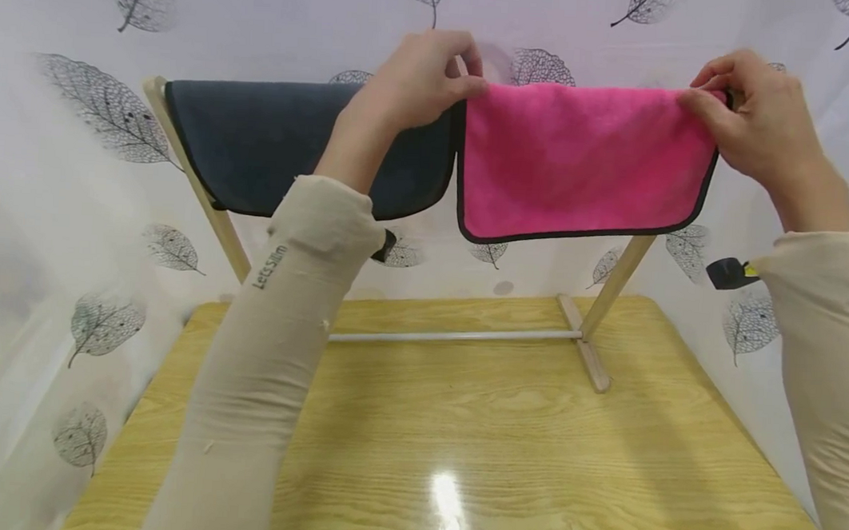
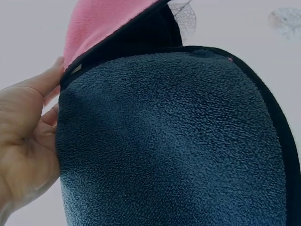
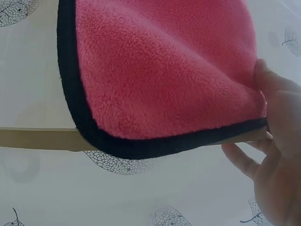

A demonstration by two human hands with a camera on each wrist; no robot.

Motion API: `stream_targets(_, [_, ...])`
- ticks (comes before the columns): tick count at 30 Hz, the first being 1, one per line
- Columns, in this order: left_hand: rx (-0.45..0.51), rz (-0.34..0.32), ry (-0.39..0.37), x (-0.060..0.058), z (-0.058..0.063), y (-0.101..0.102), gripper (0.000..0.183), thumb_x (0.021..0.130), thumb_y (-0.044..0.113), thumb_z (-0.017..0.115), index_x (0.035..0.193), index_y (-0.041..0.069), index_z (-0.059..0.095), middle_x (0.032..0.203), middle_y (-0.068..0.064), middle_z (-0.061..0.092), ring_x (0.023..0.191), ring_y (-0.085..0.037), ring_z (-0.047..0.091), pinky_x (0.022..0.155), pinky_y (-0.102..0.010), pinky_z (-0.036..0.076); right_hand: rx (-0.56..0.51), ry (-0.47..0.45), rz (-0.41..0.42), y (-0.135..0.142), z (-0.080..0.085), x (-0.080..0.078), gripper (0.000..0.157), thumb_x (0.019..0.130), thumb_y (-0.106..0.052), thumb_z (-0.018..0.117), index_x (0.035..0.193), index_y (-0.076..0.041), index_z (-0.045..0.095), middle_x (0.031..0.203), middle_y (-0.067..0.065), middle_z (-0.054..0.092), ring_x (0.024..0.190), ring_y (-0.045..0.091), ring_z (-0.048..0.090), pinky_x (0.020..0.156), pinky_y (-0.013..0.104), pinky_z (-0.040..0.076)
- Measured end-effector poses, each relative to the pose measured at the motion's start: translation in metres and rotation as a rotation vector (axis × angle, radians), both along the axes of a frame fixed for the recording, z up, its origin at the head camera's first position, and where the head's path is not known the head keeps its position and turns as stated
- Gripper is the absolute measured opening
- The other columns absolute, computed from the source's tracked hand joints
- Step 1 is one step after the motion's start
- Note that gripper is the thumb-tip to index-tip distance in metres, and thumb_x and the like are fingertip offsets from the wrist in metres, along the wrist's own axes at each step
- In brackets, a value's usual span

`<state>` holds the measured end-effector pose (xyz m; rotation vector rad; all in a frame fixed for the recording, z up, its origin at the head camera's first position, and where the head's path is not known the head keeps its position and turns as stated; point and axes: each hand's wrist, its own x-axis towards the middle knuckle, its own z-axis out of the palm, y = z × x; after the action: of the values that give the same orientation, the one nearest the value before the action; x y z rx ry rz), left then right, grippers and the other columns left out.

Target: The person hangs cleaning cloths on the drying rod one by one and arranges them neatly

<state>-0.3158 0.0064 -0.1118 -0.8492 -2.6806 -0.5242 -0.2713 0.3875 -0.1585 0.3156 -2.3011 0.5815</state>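
Note:
A pink towel [image 1: 588, 161] with black edging hangs folded over the top of a wooden rack, at the right in the head view. My left hand [image 1: 421, 79] pinches its upper left corner between thumb and fingers. At the upper right corner my right hand [image 1: 763, 119] grips the fold, with the thumb in front. The right wrist view shows that thumb on the pink towel [image 3: 174, 80] and the other fingers behind the wooden post. Beside it hangs a dark grey-blue towel [image 1: 258, 148], partly behind my left wrist; its fuzzy surface [image 2: 174, 136] fills the left wrist view.
The rack has slanted wooden legs [image 1: 618, 283], a foot [image 1: 584, 345] and a white lower rod [image 1: 449, 336]. It stands near the back of a wood-grain table [image 1: 502, 429]. Behind hangs a white curtain [image 1: 264, 24] printed with dark leaves.

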Motion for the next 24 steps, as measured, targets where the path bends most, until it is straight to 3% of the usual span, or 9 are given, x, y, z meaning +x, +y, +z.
stream_targets(2, [-0.012, 0.002, 0.011, 0.000, -0.001, 0.000, 0.036, 0.108, 0.040, 0.052, 0.133, 0.016, 0.062, 0.118, -0.003, 0.063, 0.096, -0.017, 0.055, 0.080, -0.029, 0.046, -0.007, 0.001, 0.005, 0.000, 0.000, 0.000, 0.015, 0.102, -0.023, 0.065, 0.105, -0.009, 0.067, 0.080, -0.027, 0.047, 0.075, -0.001, 0.039, 0.069, 0.019, 0.029])
stream_targets(4, [-0.028, 0.004, 0.022, 0.000, -0.002, 0.000, 0.037, 0.109, 0.039, 0.049, 0.133, 0.015, 0.063, 0.121, -0.003, 0.063, 0.099, -0.017, 0.055, 0.081, -0.029, 0.046, 0.012, 0.005, 0.020, 0.000, 0.000, 0.000, 0.026, 0.102, -0.023, 0.062, 0.107, 0.002, 0.070, 0.085, -0.030, 0.048, 0.079, -0.002, 0.041, 0.072, 0.018, 0.029])
stream_targets(7, [-0.049, -0.001, 0.045, -0.001, -0.003, 0.001, 0.037, 0.111, 0.038, 0.046, 0.129, 0.013, 0.067, 0.116, -0.003, 0.064, 0.097, -0.015, 0.053, 0.081, -0.027, 0.043, 0.032, 0.005, 0.037, 0.000, -0.002, 0.001, 0.036, 0.102, -0.020, 0.053, 0.115, 0.008, 0.073, 0.103, -0.029, 0.053, 0.102, 0.004, 0.048, 0.088, 0.017, 0.031])
stream_targets(10, [-0.042, -0.013, 0.069, 0.000, -0.004, 0.001, 0.035, 0.111, 0.036, 0.047, 0.121, 0.011, 0.071, 0.106, -0.003, 0.063, 0.091, -0.015, 0.051, 0.078, -0.026, 0.041, 0.090, 0.056, 0.041, 0.000, -0.005, 0.003, 0.038, 0.101, -0.014, 0.048, 0.117, 0.011, 0.072, 0.118, -0.008, 0.057, 0.121, 0.010, 0.040, 0.100, 0.023, 0.028])
stream_targets(14, [0.008, -0.016, 0.056, 0.000, -0.005, -0.001, 0.033, 0.109, 0.035, 0.051, 0.124, 0.012, 0.069, 0.112, -0.004, 0.066, 0.097, -0.015, 0.054, 0.083, -0.025, 0.045, 0.188, 0.210, 0.072, 0.000, -0.010, 0.002, 0.030, 0.098, -0.005, 0.056, 0.119, 0.009, 0.071, 0.110, 0.024, 0.060, 0.111, 0.003, 0.031, 0.096, 0.031, 0.028])
stream_targets(18, [0.049, -0.013, 0.000, 0.000, -0.005, -0.001, 0.039, 0.103, 0.042, 0.062, 0.129, 0.013, 0.064, 0.122, -0.002, 0.068, 0.104, -0.014, 0.058, 0.087, -0.026, 0.049, 0.186, 0.324, 0.085, -0.001, -0.012, 0.001, 0.024, 0.096, -0.003, 0.063, 0.115, 0.008, 0.072, 0.100, 0.028, 0.067, 0.105, 0.000, 0.029, 0.096, 0.034, 0.029])
stream_targets(21, [0.053, -0.024, -0.017, -0.001, -0.005, -0.001, 0.041, 0.099, 0.041, 0.069, 0.128, 0.012, 0.065, 0.122, -0.003, 0.069, 0.105, -0.014, 0.060, 0.087, -0.025, 0.050, 0.189, 0.340, 0.073, -0.002, -0.013, 0.001, 0.021, 0.094, -0.003, 0.070, 0.109, 0.010, 0.071, 0.099, 0.029, 0.068, 0.105, 0.002, 0.029, 0.099, 0.034, 0.028])
stream_targets(24, [0.049, -0.036, -0.010, -0.001, -0.005, -0.001, 0.035, 0.101, 0.035, 0.067, 0.127, 0.012, 0.065, 0.124, -0.003, 0.069, 0.108, -0.013, 0.061, 0.089, -0.024, 0.051, 0.207, 0.340, 0.074, -0.003, -0.014, 0.003, 0.023, 0.090, -0.001, 0.076, 0.109, 0.012, 0.070, 0.099, 0.030, 0.068, 0.105, 0.002, 0.028, 0.100, 0.034, 0.026])
